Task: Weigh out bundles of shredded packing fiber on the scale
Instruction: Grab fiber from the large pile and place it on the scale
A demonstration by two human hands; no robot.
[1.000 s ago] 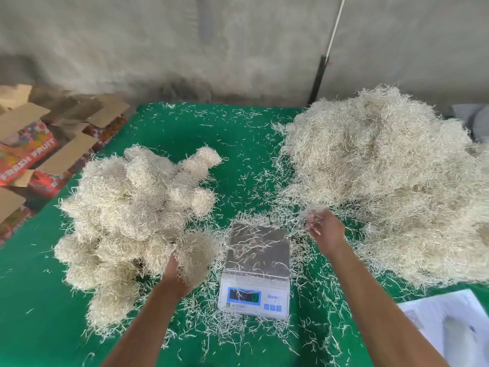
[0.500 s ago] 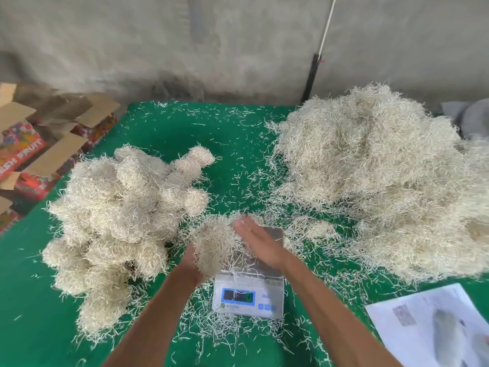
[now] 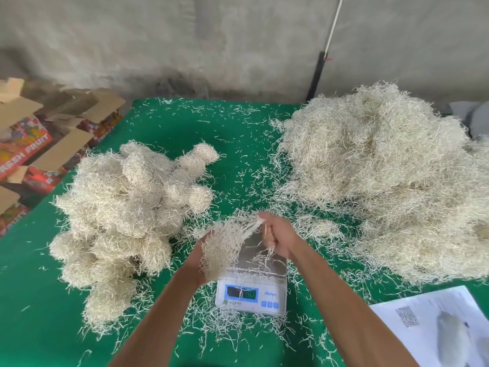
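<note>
Both grips clamp fiber bundle over scale | left hand | right hand | loose pile right, balled bundles left

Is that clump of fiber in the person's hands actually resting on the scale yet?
Cannot tell. In the head view the clump, gripped by the left hand and right hand, overlaps the scale; no gap or contact shows.

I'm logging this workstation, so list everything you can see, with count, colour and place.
Scale: one, white and silver, front centre.
Fiber clump: one, cream, held above the scale.
Bundles: one heap, cream, left.
Loose fiber pile: one, cream, right.
Table cover: one, green.
Fruit boxes: several, red and brown, far left.
Printed sheet: one, white, front right.
Left hand: under the clump.
Right hand: grip pulling strands.
</note>
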